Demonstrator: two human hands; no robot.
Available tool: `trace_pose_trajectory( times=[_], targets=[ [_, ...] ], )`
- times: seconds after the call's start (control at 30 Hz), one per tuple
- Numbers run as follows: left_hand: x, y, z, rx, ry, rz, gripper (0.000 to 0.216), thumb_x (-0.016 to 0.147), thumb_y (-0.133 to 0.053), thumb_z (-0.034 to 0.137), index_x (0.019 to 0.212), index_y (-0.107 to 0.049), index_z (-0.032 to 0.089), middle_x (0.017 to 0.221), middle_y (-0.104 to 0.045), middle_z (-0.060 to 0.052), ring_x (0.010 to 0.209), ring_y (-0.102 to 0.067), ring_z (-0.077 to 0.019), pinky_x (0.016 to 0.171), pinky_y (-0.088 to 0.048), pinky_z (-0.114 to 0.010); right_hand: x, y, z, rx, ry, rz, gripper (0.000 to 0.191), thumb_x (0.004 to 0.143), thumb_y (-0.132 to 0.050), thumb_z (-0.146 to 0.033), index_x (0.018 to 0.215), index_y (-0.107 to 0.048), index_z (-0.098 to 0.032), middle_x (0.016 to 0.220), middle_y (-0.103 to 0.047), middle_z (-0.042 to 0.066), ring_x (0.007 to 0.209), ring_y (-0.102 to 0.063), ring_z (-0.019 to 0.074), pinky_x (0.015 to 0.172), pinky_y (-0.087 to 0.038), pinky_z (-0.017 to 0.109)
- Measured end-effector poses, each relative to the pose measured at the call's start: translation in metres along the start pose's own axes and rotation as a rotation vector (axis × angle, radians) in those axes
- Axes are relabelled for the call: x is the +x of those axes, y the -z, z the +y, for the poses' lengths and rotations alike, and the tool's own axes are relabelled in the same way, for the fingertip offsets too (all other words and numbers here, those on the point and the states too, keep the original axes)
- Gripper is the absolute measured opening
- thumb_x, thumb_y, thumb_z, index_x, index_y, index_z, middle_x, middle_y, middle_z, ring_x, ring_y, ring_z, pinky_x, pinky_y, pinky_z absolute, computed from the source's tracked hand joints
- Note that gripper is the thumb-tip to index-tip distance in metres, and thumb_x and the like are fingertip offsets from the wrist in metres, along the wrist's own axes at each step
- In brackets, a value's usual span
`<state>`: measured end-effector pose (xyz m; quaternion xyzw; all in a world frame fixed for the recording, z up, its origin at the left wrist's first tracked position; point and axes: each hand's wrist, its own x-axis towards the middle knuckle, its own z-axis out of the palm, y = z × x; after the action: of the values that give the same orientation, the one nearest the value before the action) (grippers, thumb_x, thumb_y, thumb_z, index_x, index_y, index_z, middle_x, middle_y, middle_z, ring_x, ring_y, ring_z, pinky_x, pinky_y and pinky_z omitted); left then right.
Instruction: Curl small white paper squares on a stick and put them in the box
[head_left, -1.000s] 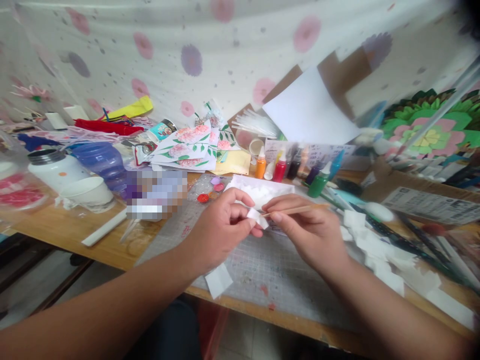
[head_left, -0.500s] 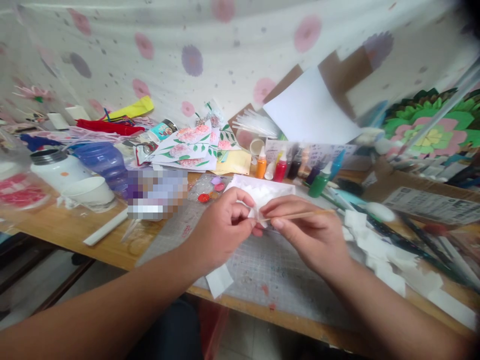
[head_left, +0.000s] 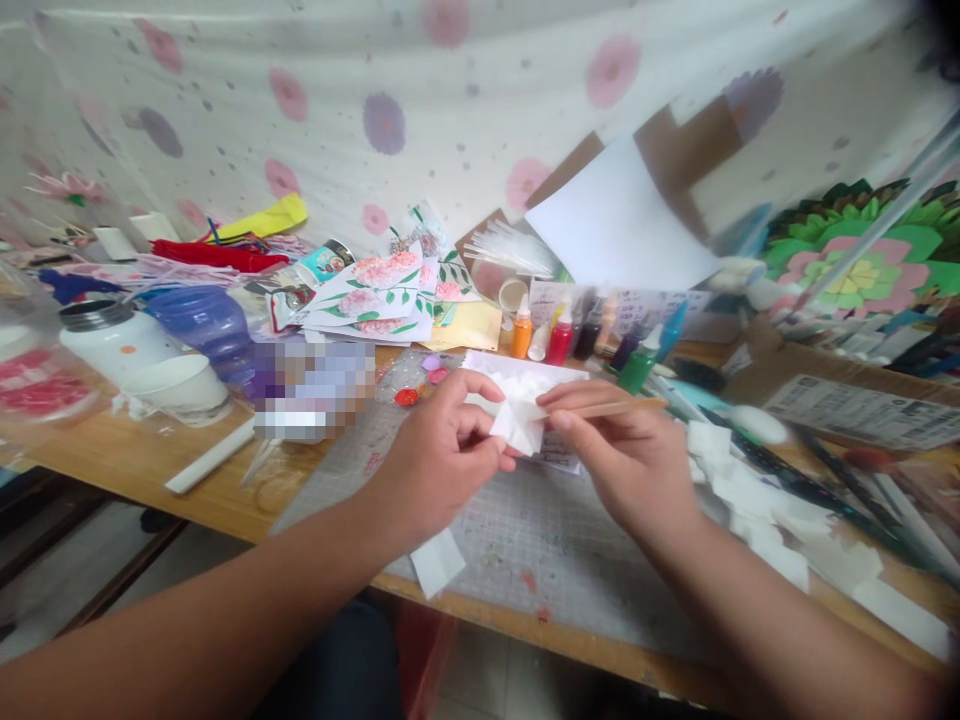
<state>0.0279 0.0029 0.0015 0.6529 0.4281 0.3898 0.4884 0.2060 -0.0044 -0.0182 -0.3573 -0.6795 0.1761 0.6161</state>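
Note:
Between the fingers and thumb of my left hand point(head_left: 457, 440) is a small piece of white tissue paper point(head_left: 517, 425), pleated and spread out. My right hand point(head_left: 622, 435) pinches a thin wooden stick point(head_left: 611, 408), whose tip lies close to the tissue's right edge; whether it touches, I cannot tell. Behind and under the hands, a white sheet with handwriting point(head_left: 562, 452) lies on the grey cutting mat point(head_left: 480, 530), with more white paper pieces on it, partly hidden. One loose white paper piece point(head_left: 438, 563) rests at the mat's front edge.
Paint bottles, such as an orange one point(head_left: 522, 328) and a green one point(head_left: 639, 362), stand behind the hands. White paper scraps point(head_left: 765, 500) lie at the right near a cardboard box point(head_left: 847, 390). To the left are a white cup point(head_left: 176, 390) and floral drawings point(head_left: 375, 295).
The tissue piece in my left hand now shows wider and more spread. My right hand and the stick have drawn slightly to the right, away from my left fingertips.

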Motion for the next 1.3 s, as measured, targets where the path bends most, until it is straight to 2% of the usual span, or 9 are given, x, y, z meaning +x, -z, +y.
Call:
trace_pose_trajectory(
  times=[0.23,0.37,0.47,0.57,0.67,0.73,0.83,1.1,1.3],
  targets=[
    [0.0,0.002,0.001,0.025,0.006,-0.003,0.02,0.08,-0.056,0.012,0.093,-0.047,0.023,0.066,-0.069,0.005,0.067,-0.069,-0.0141,0.059,-0.044,-0.024,0.007,0.006,0.01,-0.004,-0.11,0.096,0.009,0.08,-0.068,-0.02,0.071,-0.07,-0.021,0.08,-0.076,0.003,0.079,-0.071,0.0188,0.072,-0.057,0.034],
    [0.0,0.002,0.002,0.03,0.025,-0.006,0.02,0.079,-0.057,0.012,0.092,-0.045,0.023,0.063,-0.068,0.005,0.064,-0.067,-0.0141,0.051,-0.038,-0.021,0.015,0.016,0.022,-0.269,-0.191,0.133,0.013,0.08,-0.066,-0.022,0.068,-0.07,-0.02,0.075,-0.075,0.003,0.071,-0.07,0.0192,0.064,-0.056,0.032],
    [0.0,0.003,0.002,0.021,0.04,-0.005,0.02,0.079,-0.057,0.013,0.092,-0.044,0.023,0.063,-0.067,0.005,0.063,-0.067,-0.0148,0.046,-0.033,-0.02,0.02,0.023,0.034,-0.479,-0.133,0.093,0.014,0.078,-0.065,-0.019,0.064,-0.069,-0.02,0.077,-0.075,0.004,0.074,-0.07,0.0216,0.068,-0.056,0.037],
    [0.0,0.003,0.0,0.009,0.04,-0.002,0.02,0.08,-0.057,0.014,0.092,-0.044,0.023,0.065,-0.068,0.004,0.064,-0.068,-0.0153,0.046,-0.033,-0.02,0.021,0.025,0.033,-0.545,0.009,0.114,0.012,0.078,-0.066,-0.018,0.067,-0.068,-0.022,0.086,-0.074,0.007,0.085,-0.07,0.0245,0.079,-0.056,0.044],
    [0.0,0.004,-0.002,-0.012,0.04,-0.006,0.02,0.08,-0.057,0.014,0.092,-0.044,0.023,0.066,-0.069,0.004,0.066,-0.069,-0.0155,0.05,-0.038,-0.021,0.015,0.02,0.016,-0.4,0.126,0.142,0.008,0.081,-0.067,-0.017,0.076,-0.07,-0.024,0.087,-0.073,0.006,0.089,-0.069,0.0231,0.083,-0.055,0.043],
    [0.0,0.004,-0.003,-0.028,0.041,-0.015,0.02,0.08,-0.057,0.014,0.092,-0.044,0.023,0.067,-0.069,0.005,0.066,-0.069,-0.0153,0.056,-0.043,-0.023,0.009,0.013,0.002,-0.202,0.16,0.035,0.011,0.083,-0.066,-0.015,0.08,-0.072,-0.024,0.083,-0.074,0.005,0.087,-0.069,0.021,0.083,-0.055,0.041],
    [0.001,0.003,-0.004,-0.042,0.022,-0.022,0.021,0.079,-0.057,0.013,0.092,-0.044,0.023,0.066,-0.068,0.006,0.067,-0.07,-0.0152,0.064,-0.047,-0.025,0.001,0.004,-0.012,-0.055,0.156,-0.115,0.015,0.082,-0.065,-0.01,0.083,-0.073,-0.023,0.079,-0.075,0.005,0.085,-0.071,0.0216,0.077,-0.058,0.038],
    [0.002,-0.003,0.0,-0.126,-0.002,-0.037,0.027,0.074,-0.062,0.01,0.09,-0.044,0.022,0.067,-0.066,0.007,0.072,-0.069,-0.0146,0.071,-0.049,-0.027,0.001,-0.002,-0.011,-0.055,0.104,-0.132,0.016,0.082,-0.066,-0.009,0.077,-0.074,-0.021,0.073,-0.076,0.004,0.08,-0.071,0.0183,0.073,-0.058,0.033],
    [0.0,-0.002,0.002,-0.138,0.02,-0.034,0.022,0.078,-0.061,0.015,0.091,-0.045,0.022,0.07,-0.068,0.005,0.074,-0.069,-0.0158,0.073,-0.048,-0.029,0.002,0.0,-0.012,0.004,0.087,-0.124,0.015,0.083,-0.065,-0.012,0.077,-0.074,-0.023,0.074,-0.077,0.003,0.08,-0.072,0.0193,0.075,-0.059,0.035]
  ],
)
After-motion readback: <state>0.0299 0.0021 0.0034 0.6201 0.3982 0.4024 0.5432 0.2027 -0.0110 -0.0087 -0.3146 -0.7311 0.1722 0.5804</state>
